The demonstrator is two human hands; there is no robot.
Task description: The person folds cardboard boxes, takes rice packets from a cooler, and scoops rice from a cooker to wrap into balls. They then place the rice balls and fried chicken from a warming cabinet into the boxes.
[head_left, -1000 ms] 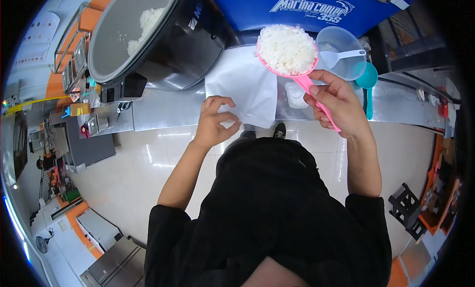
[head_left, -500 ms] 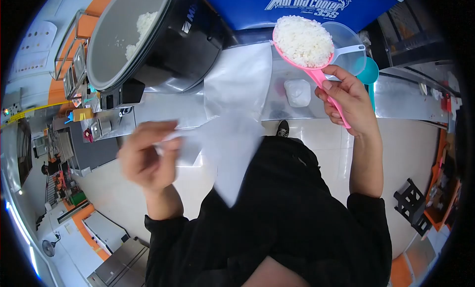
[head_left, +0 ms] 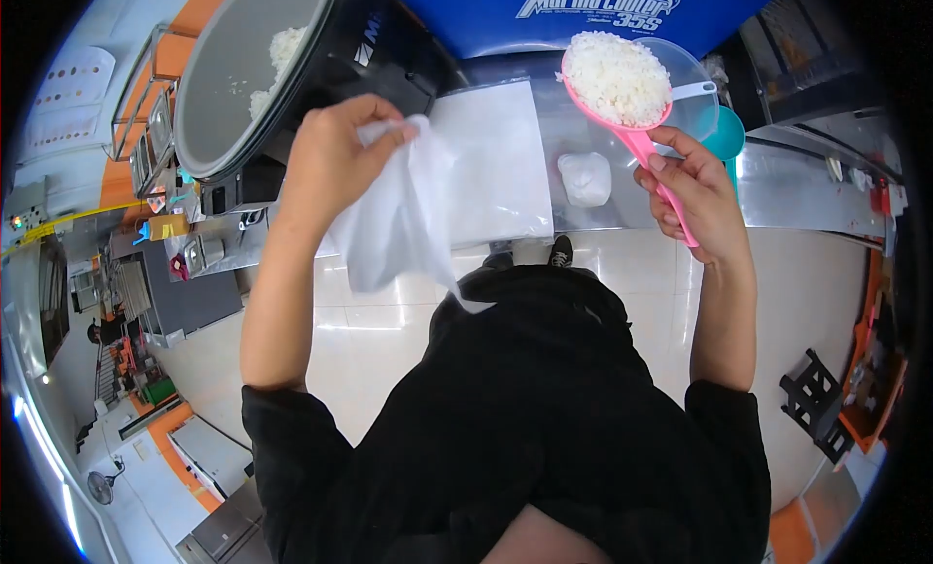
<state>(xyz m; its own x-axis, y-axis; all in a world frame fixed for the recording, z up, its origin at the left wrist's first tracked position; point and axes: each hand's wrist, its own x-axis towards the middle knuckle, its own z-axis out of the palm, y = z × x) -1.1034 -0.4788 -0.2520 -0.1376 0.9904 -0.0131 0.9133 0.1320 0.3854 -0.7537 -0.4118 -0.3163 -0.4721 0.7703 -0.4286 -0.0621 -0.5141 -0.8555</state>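
My left hand (head_left: 340,156) pinches the upper edge of a thin white sheet (head_left: 398,224), which hangs limp in front of the counter. Below and beside it lies a flat stack of white sheets (head_left: 501,161) in clear plastic. My right hand (head_left: 695,185) is closed round the handle of a pink scoop (head_left: 641,146) heaped with white rice (head_left: 617,83). Left of that hand, a small white wrapped packet (head_left: 585,180) rests on the steel counter (head_left: 564,127). At upper left, the tilted rice cooker (head_left: 321,88) has some rice (head_left: 282,59) inside its grey pot.
A blue cooler box (head_left: 486,20) stands behind the counter's middle. Beyond the scoop are a clear round container (head_left: 680,54) with a light handle across it and a teal ladle-like utensil (head_left: 724,135). A black stool (head_left: 812,404) stands on the floor at right.
My left hand has moved up and away with the white sheet, uncovering more of the stack. The rice-filled scoop in my right hand has shifted slightly right.
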